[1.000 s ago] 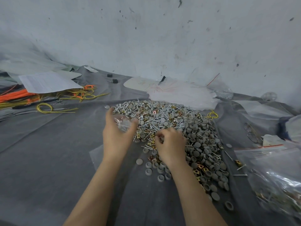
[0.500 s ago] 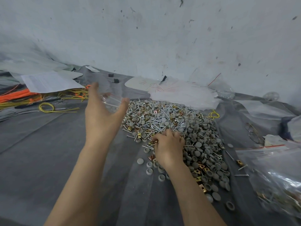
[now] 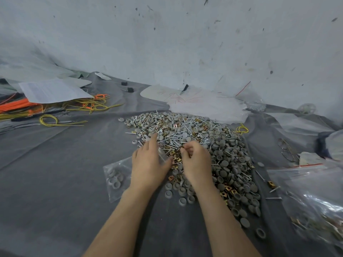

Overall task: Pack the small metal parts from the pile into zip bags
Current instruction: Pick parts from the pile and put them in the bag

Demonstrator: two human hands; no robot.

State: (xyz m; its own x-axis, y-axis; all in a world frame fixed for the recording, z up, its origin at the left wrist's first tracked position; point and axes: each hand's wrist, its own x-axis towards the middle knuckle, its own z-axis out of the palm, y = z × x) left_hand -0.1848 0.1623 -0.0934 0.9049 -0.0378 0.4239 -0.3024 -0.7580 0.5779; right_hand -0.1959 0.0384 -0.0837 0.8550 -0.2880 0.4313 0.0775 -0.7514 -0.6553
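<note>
A wide pile of screws, brass clips and grey caps lies on the grey cloth. My left hand rests at the pile's near left edge and holds a small clear zip bag between thumb and fingers. Close beside it, my right hand has its fingers curled and pinches a small metal part over the pile. A second zip bag with grey caps lies flat on the cloth, partly under my left wrist.
A large clear bag with packed parts lies at the right. Yellow and orange wires and a paper sheet are at the far left. White plastic sheets lie behind the pile, against the wall.
My left hand, raised up and to the left half a second ago, has come back down to the pile beside my right hand. My right hand stays at the pile.
</note>
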